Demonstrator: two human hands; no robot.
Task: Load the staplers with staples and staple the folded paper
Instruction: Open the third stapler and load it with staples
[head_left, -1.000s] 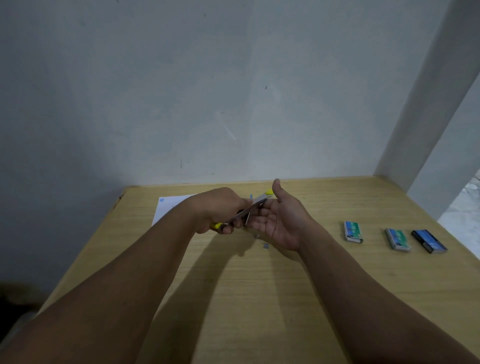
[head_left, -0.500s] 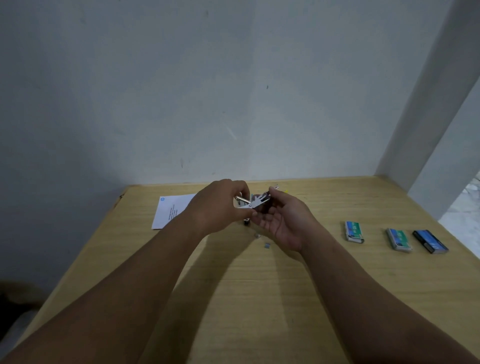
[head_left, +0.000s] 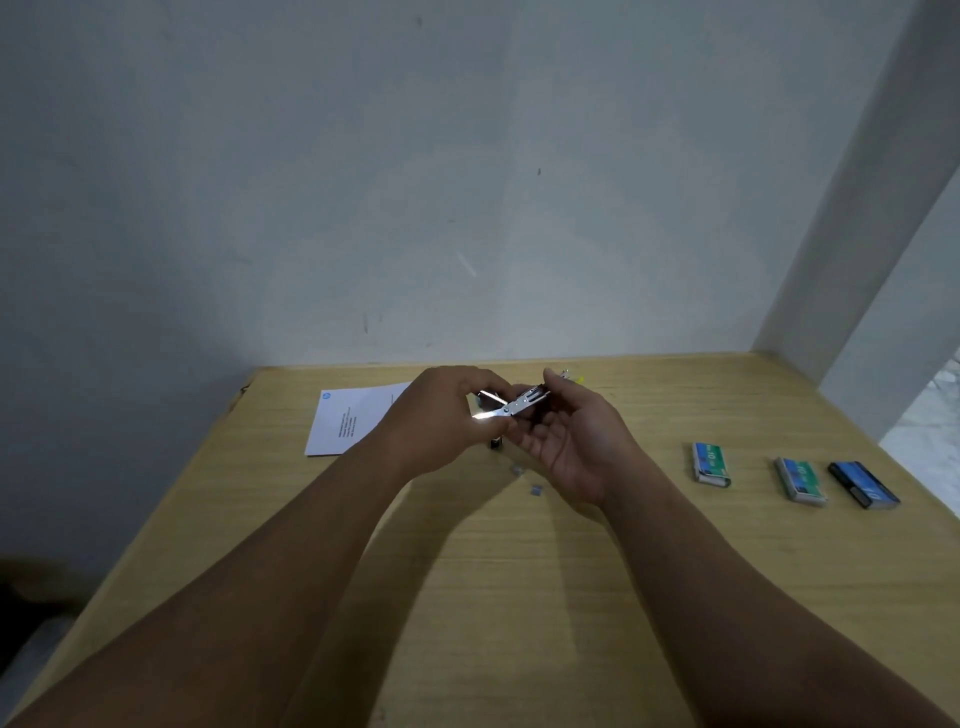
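Observation:
Both hands meet over the back middle of the wooden table (head_left: 519, 597), a little above it. My left hand (head_left: 447, 415) pinches the rear end of a small metal stapler (head_left: 522, 406), which is swung open with its silver staple channel showing. My right hand (head_left: 576, 441) cups the stapler's front end from below, thumb on top. A white printed paper (head_left: 348, 426) lies flat behind my left wrist. Two small staple strips (head_left: 524, 480) lie on the table under my hands. A yellow object (head_left: 577, 379) peeks out behind my right thumb.
Three staple boxes lie in a row at the right: a green-blue one (head_left: 710, 463), a second green-blue one (head_left: 800, 480) and a dark blue one (head_left: 862, 483). A small dark object (head_left: 496, 443) lies under my left hand. The wall stands right behind the table.
My hands have risen slightly off the table. The stapler has been swung open, and my right hand has closed from an open palm to hold its front end.

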